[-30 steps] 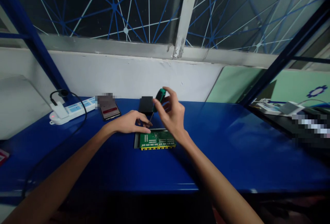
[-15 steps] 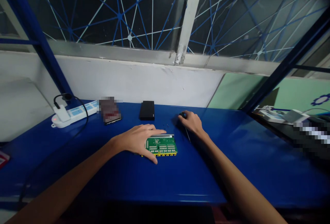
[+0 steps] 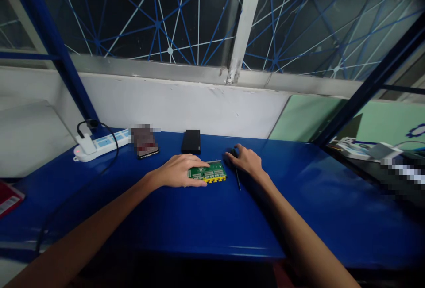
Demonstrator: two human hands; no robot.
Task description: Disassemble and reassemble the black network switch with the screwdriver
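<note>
A green circuit board [image 3: 209, 171] with a row of yellow ports along its near edge is on the blue desk, tilted slightly. My left hand [image 3: 181, 170] grips it from the left, thumb at the near edge and fingers over the far edge, covering its left end. Just to the right, my right hand [image 3: 246, 159] is closed on the dark handle of a screwdriver [image 3: 238, 179]. The thin shaft points back toward me, its tip low over the desk and apart from the board.
A black box [image 3: 191, 141] lies behind the board. Further left are a blurred-out dark item [image 3: 145, 141] and a white power strip [image 3: 105, 144] with a plugged-in charger and black cable [image 3: 99, 170]. A red packet [image 3: 9, 197] sits at the left edge. Clutter [image 3: 381, 150] stands at the right.
The board has shifted away from me and tipped, with my left hand's thumb and fingers closing in around it. Small specks behind it are now covered. The screwdriver has swung slightly left.
</note>
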